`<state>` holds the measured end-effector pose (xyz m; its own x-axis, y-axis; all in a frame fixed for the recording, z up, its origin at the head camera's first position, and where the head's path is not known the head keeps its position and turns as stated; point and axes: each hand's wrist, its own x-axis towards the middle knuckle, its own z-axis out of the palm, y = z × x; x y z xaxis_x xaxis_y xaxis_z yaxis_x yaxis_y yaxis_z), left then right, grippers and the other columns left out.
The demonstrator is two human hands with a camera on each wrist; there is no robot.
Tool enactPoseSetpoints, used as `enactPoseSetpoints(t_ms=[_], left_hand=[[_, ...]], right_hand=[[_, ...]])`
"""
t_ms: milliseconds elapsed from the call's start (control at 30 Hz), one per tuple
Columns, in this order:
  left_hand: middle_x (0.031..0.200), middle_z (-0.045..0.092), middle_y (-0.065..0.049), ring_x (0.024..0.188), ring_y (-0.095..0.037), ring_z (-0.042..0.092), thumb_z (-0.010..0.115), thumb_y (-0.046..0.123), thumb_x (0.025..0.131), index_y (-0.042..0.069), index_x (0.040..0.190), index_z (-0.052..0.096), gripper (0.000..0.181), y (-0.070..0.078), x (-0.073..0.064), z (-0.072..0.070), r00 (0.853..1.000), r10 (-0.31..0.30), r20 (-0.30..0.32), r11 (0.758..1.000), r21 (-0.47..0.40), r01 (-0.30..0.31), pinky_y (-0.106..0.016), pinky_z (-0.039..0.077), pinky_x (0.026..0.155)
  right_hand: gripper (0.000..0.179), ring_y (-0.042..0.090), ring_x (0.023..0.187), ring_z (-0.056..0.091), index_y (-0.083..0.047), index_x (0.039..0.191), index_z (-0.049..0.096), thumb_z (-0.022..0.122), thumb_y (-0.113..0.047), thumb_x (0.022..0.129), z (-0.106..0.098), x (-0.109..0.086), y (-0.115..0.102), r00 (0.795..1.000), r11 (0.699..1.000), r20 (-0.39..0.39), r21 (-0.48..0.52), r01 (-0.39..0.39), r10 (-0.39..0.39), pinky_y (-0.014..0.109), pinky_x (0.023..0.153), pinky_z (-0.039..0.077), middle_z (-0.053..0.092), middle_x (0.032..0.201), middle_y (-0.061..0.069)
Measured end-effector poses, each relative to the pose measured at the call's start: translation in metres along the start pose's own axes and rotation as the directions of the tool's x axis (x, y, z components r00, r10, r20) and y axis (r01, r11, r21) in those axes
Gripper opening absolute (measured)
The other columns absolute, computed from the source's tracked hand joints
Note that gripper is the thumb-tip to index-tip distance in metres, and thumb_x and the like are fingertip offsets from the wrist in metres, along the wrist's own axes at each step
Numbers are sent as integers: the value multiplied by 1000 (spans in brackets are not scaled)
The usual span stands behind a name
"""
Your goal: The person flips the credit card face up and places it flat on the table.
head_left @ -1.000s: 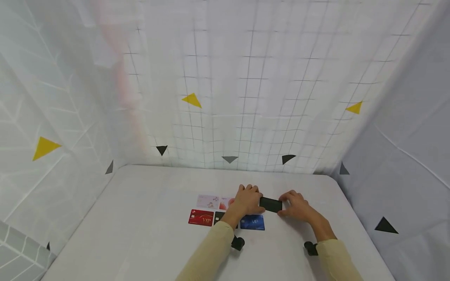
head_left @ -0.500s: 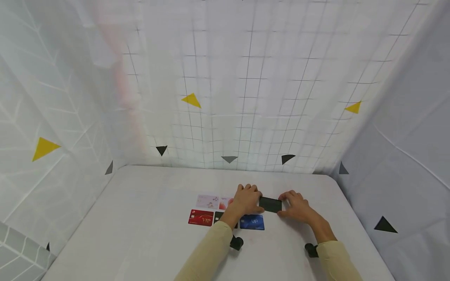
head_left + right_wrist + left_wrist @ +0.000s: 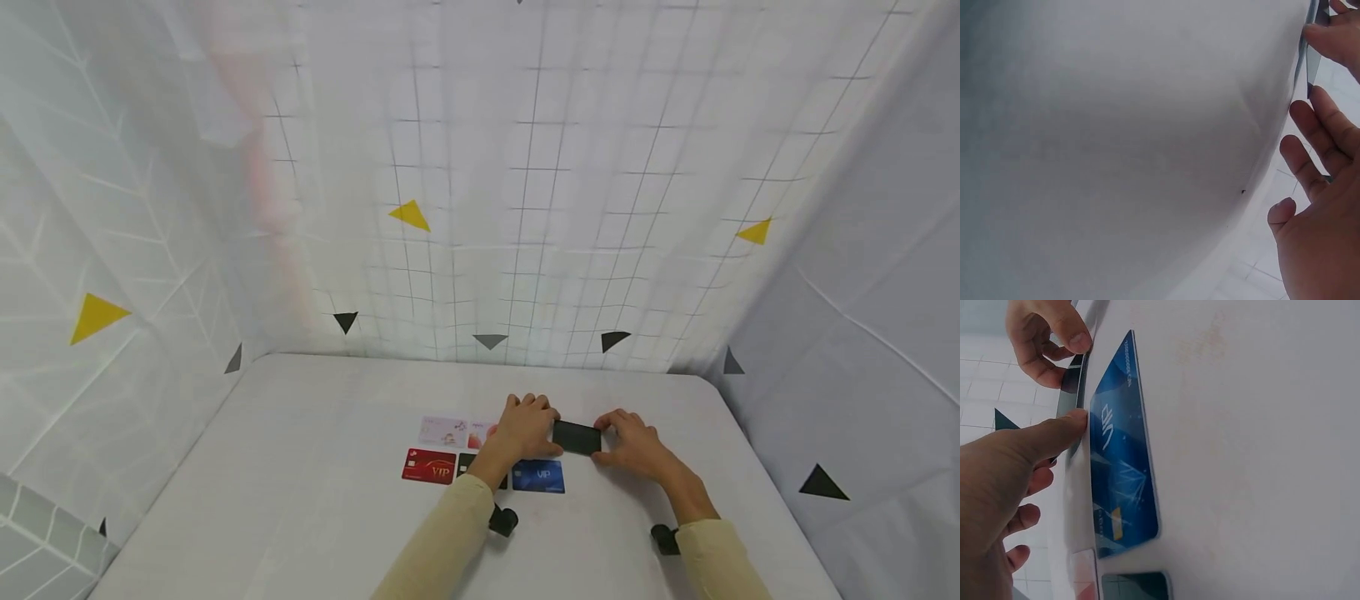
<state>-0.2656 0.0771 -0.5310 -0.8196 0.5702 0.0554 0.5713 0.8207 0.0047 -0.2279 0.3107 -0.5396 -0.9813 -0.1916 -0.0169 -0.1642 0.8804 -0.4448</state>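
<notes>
A dark, near-black card [image 3: 577,437] lies between my two hands in the head view, slightly slanted. My left hand [image 3: 527,429] holds its left end between thumb and fingers. At the right end, the thumb and fingers of my right hand [image 3: 633,442] grip its edges. In the left wrist view the dark card [image 3: 1071,381] shows nearly edge-on, close over the table. A blue VIP card [image 3: 538,477] lies flat just below it. Beneath my left wrist, a black card [image 3: 467,461] is partly hidden.
A red VIP card [image 3: 429,466] ends the front row on the left. Behind it lie a pale pink card [image 3: 442,432] and another pale card with red shapes [image 3: 478,435], partly covered by my left hand. White cloth walls [image 3: 480,275] with coloured triangles surround the white table [image 3: 300,483].
</notes>
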Motion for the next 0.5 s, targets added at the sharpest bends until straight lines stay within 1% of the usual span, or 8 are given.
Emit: enactPoseSetpoints(t_ms=[133, 267, 367, 500], left_hand=[[126, 59, 10, 115, -13, 52, 72, 66, 82, 34, 132, 65, 61, -3, -4, 1, 1000, 3, -7, 1000, -27, -4, -40, 38, 95], [127, 59, 9, 115, -14, 52, 70, 67, 83, 33, 132, 65, 60, -7, -8, 0, 1000, 8, -19, 999, -45, -9, -41, 39, 97], [127, 59, 9, 117, -14, 52, 68, 69, 83, 34, 132, 64, 60, -9, -11, -2, 999, 3, -32, 999, -35, -4, -42, 39, 98], [127, 58, 10, 118, -14, 53, 65, 71, 84, 35, 133, 63, 61, -12, -14, -3, 999, -5, -46, 1000, -13, 4, -42, 38, 99]], right_hand=[[51, 30, 111, 52, -11, 119, 65, 84, -33, 78, 0, 0, -2, 1000, 1000, -9, -1, 16, -16, 58, 86, 35, 62, 116, 6], [51, 29, 112, 53, -12, 122, 65, 83, -33, 79, 1, 1, -4, 999, 1000, -18, -13, 27, -27, 59, 86, 36, 62, 119, 6], [52, 29, 111, 54, -12, 125, 64, 82, -33, 80, 2, 1, -5, 999, 999, -17, -13, 38, -38, 58, 86, 36, 62, 122, 7], [56, 29, 111, 54, -13, 130, 64, 80, -34, 81, 2, 1, -9, 998, 998, -23, -31, 62, -63, 54, 84, 37, 62, 124, 7]])
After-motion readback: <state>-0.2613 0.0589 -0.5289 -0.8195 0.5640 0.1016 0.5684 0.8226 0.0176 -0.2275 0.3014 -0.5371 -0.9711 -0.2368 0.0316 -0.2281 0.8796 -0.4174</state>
